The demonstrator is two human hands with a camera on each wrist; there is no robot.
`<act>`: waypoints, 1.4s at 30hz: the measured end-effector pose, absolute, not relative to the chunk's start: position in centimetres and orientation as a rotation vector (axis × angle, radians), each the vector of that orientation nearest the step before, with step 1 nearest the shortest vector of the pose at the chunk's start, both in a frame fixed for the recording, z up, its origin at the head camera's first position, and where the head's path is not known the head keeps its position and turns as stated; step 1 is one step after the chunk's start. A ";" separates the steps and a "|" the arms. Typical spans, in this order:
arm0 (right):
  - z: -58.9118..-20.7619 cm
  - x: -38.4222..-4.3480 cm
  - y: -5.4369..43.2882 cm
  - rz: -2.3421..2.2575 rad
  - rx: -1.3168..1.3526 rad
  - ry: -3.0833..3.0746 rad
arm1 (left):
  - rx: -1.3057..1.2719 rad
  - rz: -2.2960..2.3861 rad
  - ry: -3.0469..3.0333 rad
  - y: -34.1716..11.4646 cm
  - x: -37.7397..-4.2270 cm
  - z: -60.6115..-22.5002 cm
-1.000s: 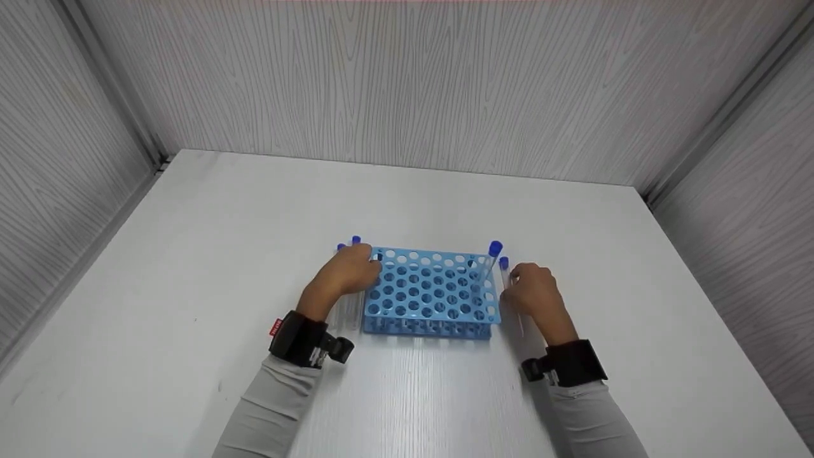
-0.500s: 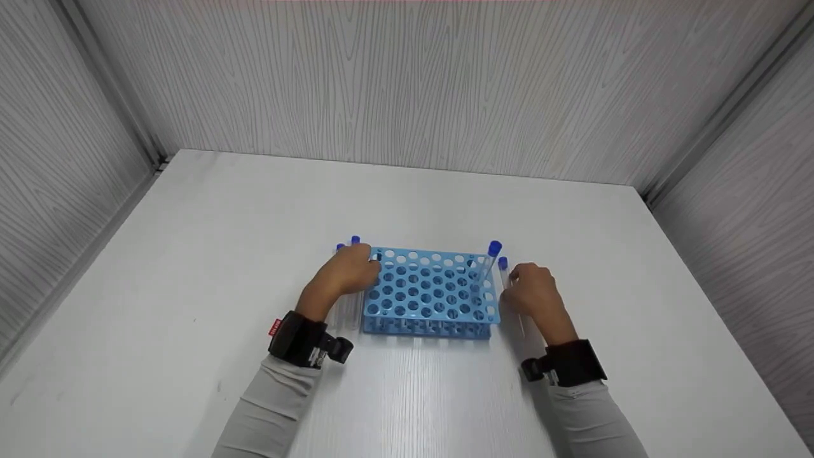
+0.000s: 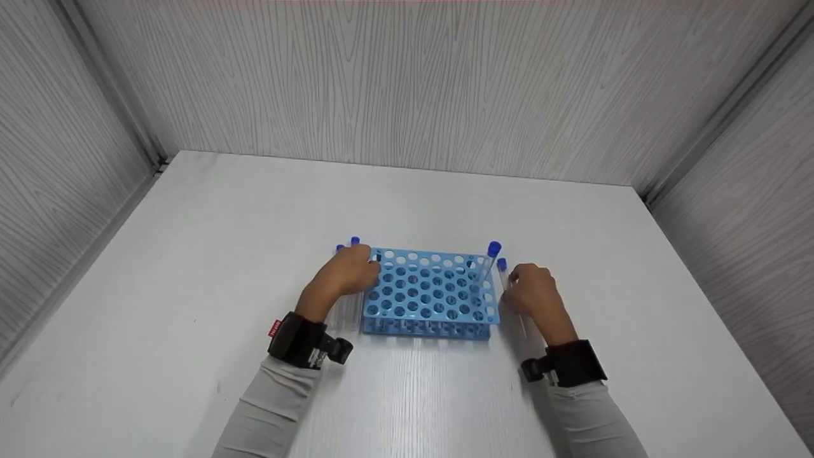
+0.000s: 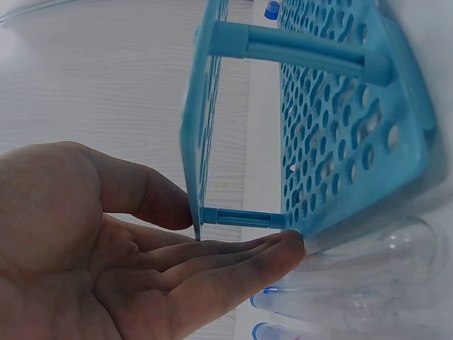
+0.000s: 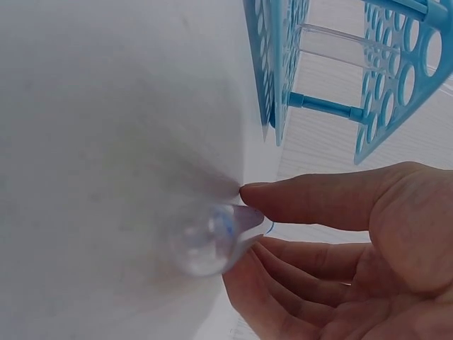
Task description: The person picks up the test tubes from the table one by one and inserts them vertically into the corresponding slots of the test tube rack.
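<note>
A light-blue test tube rack [image 3: 420, 292] with rows of round holes stands on the table between the hands. My left hand [image 3: 346, 270] grips its left end; in the left wrist view the thumb [image 4: 166, 202] presses the upper plate's edge and the other fingers lie along the rack's side. Under that hand lie clear blue-capped tubes [image 4: 311, 301], partly hidden. To the right of the rack, my right hand [image 3: 533, 292] pinches a clear test tube [image 5: 205, 244] lying along the table, its blue cap [image 3: 502, 263] pointing away. One blue-capped tube [image 3: 489, 261] stands tilted in the rack's back right corner.
The white table [image 3: 420, 394] runs back to a grey wood-grain panel [image 3: 407, 83], with similar panels at left and right. Black cameras are strapped to both wrists.
</note>
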State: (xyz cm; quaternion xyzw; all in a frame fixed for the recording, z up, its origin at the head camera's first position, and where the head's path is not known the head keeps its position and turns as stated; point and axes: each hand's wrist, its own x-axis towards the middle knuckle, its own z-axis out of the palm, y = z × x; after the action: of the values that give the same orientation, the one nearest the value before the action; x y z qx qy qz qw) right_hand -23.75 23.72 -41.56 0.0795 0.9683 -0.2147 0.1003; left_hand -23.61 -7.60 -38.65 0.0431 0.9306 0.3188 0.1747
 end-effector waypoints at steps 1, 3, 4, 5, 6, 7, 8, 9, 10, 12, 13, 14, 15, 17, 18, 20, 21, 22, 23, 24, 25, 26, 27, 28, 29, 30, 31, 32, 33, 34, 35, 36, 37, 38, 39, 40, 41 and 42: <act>-41.5 -23.7 23.7 -0.636 0.238 2.859 | 0.121 0.903 2.638 -7.6 -23.6 -38.6; -41.5 -23.7 23.6 -0.640 0.244 2.853 | 0.121 0.902 2.639 -7.6 -23.6 -38.6; -41.5 -23.7 23.6 -0.637 0.243 2.856 | 0.120 0.903 2.639 -7.6 -23.6 -38.6; -41.5 -23.7 23.7 -0.641 0.246 2.855 | 0.122 0.903 2.639 -7.6 -23.6 -38.6; -41.5 -23.7 23.7 -0.644 0.249 2.855 | 0.124 0.903 2.640 -7.6 -23.6 -38.6; -41.5 -23.7 23.7 -0.641 0.241 2.861 | 0.131 0.901 2.642 -7.7 -23.6 -38.7; -41.5 -23.7 23.8 -0.638 0.230 2.869 | 0.136 0.899 2.645 -7.7 -23.6 -38.7; -41.5 -23.7 23.8 -0.630 0.217 2.880 | 0.139 0.897 2.646 -7.7 -23.6 -38.7; -41.5 -23.7 23.9 -0.624 0.206 2.890 | 0.142 0.895 2.649 -7.7 -23.6 -38.8; -41.5 -23.7 24.0 -0.610 0.186 2.905 | 0.146 0.889 2.653 -7.6 -23.7 -38.8; -41.4 -23.7 24.1 -0.602 0.179 2.912 | 0.147 0.887 2.654 -7.6 -23.7 -38.8; -41.4 -23.7 24.1 -0.603 0.181 2.911 | 0.144 0.886 2.654 -7.6 -23.6 -38.8; -41.4 -23.7 24.1 -0.607 0.188 2.906 | 0.141 0.886 2.654 -7.6 -23.6 -38.8; -41.3 -23.7 24.0 -0.627 0.210 2.892 | 0.140 0.882 2.653 -7.6 -23.6 -38.8; -41.2 -23.7 24.0 -0.637 0.221 2.888 | 0.139 0.881 2.653 -7.6 -23.6 -38.8; -41.2 -23.8 23.9 -0.659 0.238 2.888 | 0.140 0.881 2.651 -7.6 -23.6 -38.8; -41.1 -23.8 23.9 -0.667 0.241 2.895 | 0.140 0.880 2.649 -7.6 -23.6 -38.8; -41.1 -23.8 23.9 -0.678 0.240 2.904 | 0.139 0.881 2.647 -7.6 -23.6 -38.8; -41.0 -23.9 24.0 -0.683 0.236 2.920 | 0.139 0.883 2.647 -7.6 -23.6 -38.8; -41.0 -23.9 24.0 -0.688 0.228 2.936 | 0.137 0.885 2.645 -7.6 -23.6 -38.8; -41.0 -23.9 24.1 -0.694 0.221 2.950 | 0.137 0.886 2.643 -7.6 -23.6 -38.8; -41.0 -23.8 24.1 -0.699 0.214 2.964 | 0.134 0.885 2.642 -7.6 -23.6 -38.8; -40.9 -23.8 24.2 -0.706 0.206 2.977 | 0.132 0.884 2.641 -7.6 -23.6 -38.7; -40.9 -23.8 24.2 -0.715 0.202 2.984 | 0.130 0.883 2.641 -7.6 -23.6 -38.7; -40.9 -23.8 24.2 -0.720 0.201 2.989 | 0.129 0.881 2.642 -7.6 -23.6 -38.7; -40.9 -23.8 24.2 -0.726 0.203 2.989 | 0.129 0.880 2.642 -7.6 -23.6 -38.7; -40.8 -23.8 24.2 -0.731 0.207 2.988 | 0.130 0.878 2.644 -7.5 -23.6 -38.7; -40.8 -23.8 24.2 -0.736 0.210 2.985 | 0.130 0.878 2.646 -7.6 -23.6 -38.7; -40.8 -23.8 24.2 -0.743 0.216 2.980 | 0.134 0.877 2.649 -7.6 -23.6 -38.7; -40.7 -23.8 24.1 -0.750 0.222 2.975 | 0.138 0.876 2.652 -7.6 -23.6 -38.7; -40.7 -23.8 24.1 -0.755 0.222 2.977 | 0.141 0.876 2.657 -7.6 -23.6 -38.7; -40.7 -23.8 24.2 -0.761 0.221 2.976 | 0.144 0.875 2.660 -7.6 -23.6 -38.7; -40.7 -23.7 24.2 -0.769 0.211 2.979 | 0.143 0.874 2.661 -7.6 -23.6 -38.7; -40.7 -23.7 24.2 -0.776 0.206 2.980 | 0.142 0.876 2.662 -7.6 -23.6 -38.7; -40.6 -23.6 24.2 -0.782 0.201 2.983 | 0.140 0.874 2.665 -7.6 -23.6 -38.7; -40.6 -23.6 24.1 -0.787 0.195 2.990 | 0.136 0.873 2.665 -7.6 -23.6 -38.7; -40.6 -23.6 24.1 -0.792 0.191 2.995 | 0.132 0.872 2.665 -7.5 -23.6 -38.7; -40.5 -23.5 24.1 -0.797 0.189 2.997 | 0.128 0.873 2.663 -7.5 -23.6 -38.7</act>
State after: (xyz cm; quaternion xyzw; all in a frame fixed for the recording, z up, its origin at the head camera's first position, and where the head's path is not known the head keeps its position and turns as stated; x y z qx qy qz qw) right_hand -23.51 24.15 -40.52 0.0609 0.9645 -0.2563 0.0174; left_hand -23.57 -7.54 -38.71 0.0450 0.9359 0.3069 0.1670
